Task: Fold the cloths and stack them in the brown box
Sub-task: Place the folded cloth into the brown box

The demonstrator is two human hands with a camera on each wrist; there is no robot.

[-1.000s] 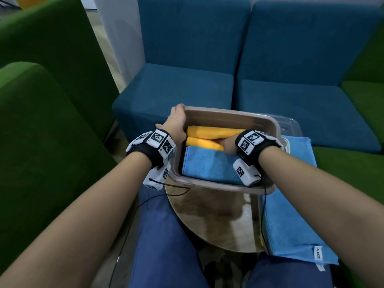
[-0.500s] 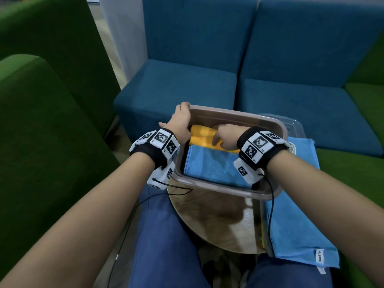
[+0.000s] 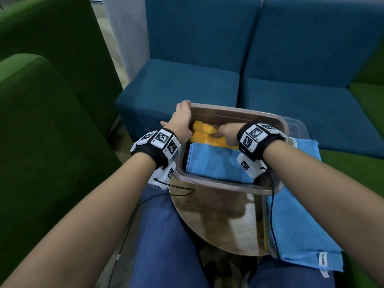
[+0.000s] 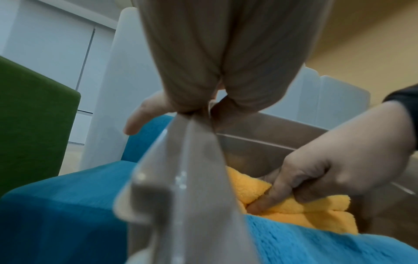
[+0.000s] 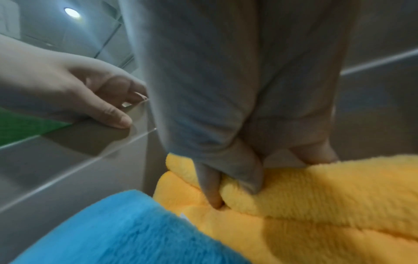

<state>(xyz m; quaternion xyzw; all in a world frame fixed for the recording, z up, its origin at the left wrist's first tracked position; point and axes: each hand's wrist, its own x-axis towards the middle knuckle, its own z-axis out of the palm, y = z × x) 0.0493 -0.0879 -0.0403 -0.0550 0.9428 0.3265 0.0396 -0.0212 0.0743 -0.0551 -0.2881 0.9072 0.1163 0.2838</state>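
Green and blue sofas [image 3: 187,84] are seen around a small round table [image 3: 218,221], on which the brown box [image 3: 234,110] is set. At the left, its rim is gripped by the left hand [image 3: 181,121], fingers curled over the edge. Inside, a folded blue cloth [image 3: 216,163] lies nearest, with 2 folded yellow cloths [image 3: 204,134] behind it. The upper one is pinched by the right hand [image 3: 227,134]. Rightward, another blue cloth [image 3: 299,215] is spread beside the box.

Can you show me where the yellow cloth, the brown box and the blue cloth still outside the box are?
yellow cloth [image 5: 316,189]: right wrist view, fluffy top fold.
brown box [image 3: 228,110]: head view, far rim.
blue cloth outside the box [image 3: 301,229]: head view, flat middle.
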